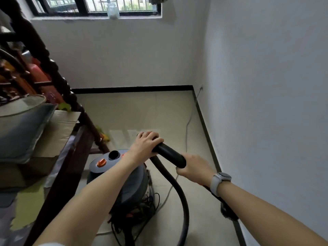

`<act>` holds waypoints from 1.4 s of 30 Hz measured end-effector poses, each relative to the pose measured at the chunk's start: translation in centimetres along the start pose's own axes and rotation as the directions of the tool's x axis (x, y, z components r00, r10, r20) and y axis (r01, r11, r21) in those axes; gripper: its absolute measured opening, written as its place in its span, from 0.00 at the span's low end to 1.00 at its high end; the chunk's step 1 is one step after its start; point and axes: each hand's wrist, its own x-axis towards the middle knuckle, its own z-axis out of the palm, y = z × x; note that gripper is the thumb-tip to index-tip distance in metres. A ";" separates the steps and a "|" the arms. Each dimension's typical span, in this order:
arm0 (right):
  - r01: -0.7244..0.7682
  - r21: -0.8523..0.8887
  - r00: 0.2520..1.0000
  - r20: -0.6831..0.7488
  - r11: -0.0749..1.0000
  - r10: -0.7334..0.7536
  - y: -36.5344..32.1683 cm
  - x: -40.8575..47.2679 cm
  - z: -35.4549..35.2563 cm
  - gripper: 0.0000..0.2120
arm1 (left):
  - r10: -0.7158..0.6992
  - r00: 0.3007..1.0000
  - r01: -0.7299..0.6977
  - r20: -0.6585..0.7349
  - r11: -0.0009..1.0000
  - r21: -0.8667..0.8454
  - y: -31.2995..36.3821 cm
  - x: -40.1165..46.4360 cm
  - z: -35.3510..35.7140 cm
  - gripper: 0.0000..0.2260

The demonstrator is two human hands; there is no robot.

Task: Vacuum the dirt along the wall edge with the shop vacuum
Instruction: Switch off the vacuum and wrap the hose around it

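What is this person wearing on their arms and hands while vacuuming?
Both forearms are bare, with no gloves on either the left hand or the right hand. The right wrist carries a smartwatch with a pale strap and a dark rounded face. A sliver of white sleeve shows at the left arm's bottom edge.

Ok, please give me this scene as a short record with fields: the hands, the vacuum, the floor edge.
left hand: left hand grips the far end of the black tube
right hand: right hand grips the tube's near end
vacuum: grey shop vacuum stands on the floor under the left arm
hose: black hose curves down beside it
edge: dark baseboard along the right wall
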 end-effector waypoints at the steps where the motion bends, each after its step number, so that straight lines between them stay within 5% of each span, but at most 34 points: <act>1: -0.014 -0.008 0.999 -0.039 1.000 0.014 -1.0 1.7 0.3 0.07 | 0.000 1.000 0.000 -0.002 1.000 0.018 -1.9 0.8 0.1 0.22; 6: -0.011 -0.042 0.988 -0.151 0.999 0.004 -7.5 9.9 2.3 0.12 | -0.050 0.997 0.055 -0.051 0.992 0.117 -11.9 1.5 -0.2 0.22; 11: 0.112 -0.109 0.977 -0.167 0.988 -0.130 -15.3 17.1 5.3 0.11 | -0.239 0.958 0.266 -0.159 0.948 0.175 -21.1 -3.2 -1.2 0.20; 16: 0.353 -0.206 0.933 0.010 0.913 -0.359 -19.0 19.1 12.1 0.14 | -0.423 0.899 0.437 -0.115 0.883 0.170 -23.9 -12.9 1.2 0.19; 23: 0.594 -0.214 0.777 0.402 0.775 -0.484 -16.0 16.6 21.4 0.15 | -0.357 0.916 0.358 0.181 0.933 0.028 -19.6 -24.4 8.1 0.17; 28: 0.540 -0.094 0.723 0.561 0.837 -0.403 -12.8 16.4 23.4 0.19 | -0.366 0.898 0.377 0.244 0.926 0.003 -17.2 -26.1 13.1 0.15; 31: 0.387 -0.023 0.853 0.390 0.922 -0.348 -11.1 19.7 23.6 0.15 | -0.371 0.893 0.385 0.256 0.923 -0.005 -16.4 -26.2 15.7 0.14; 33: 0.176 -0.004 0.953 0.250 0.984 -0.169 -10.3 23.9 23.5 0.12 | -0.399 0.885 0.415 0.240 0.910 -0.016 -16.3 -26.2 17.1 0.14; 36: -0.043 -0.105 0.974 0.218 0.994 0.065 -9.2 30.5 23.6 0.16 | -0.460 0.872 0.473 0.169 0.880 -0.048 -16.8 -25.9 18.4 0.15; 39: -0.033 -0.231 0.954 0.282 0.972 0.100 -8.9 34.3 24.9 0.23 | -0.489 0.865 0.500 0.115 0.861 -0.094 -17.2 -25.1 19.4 0.16; 42: -0.054 -0.291 0.932 0.329 0.955 0.152 -9.4 35.6 25.8 0.18 | -0.541 0.837 0.548 0.088 0.826 -0.131 -17.3 -24.3 19.7 0.16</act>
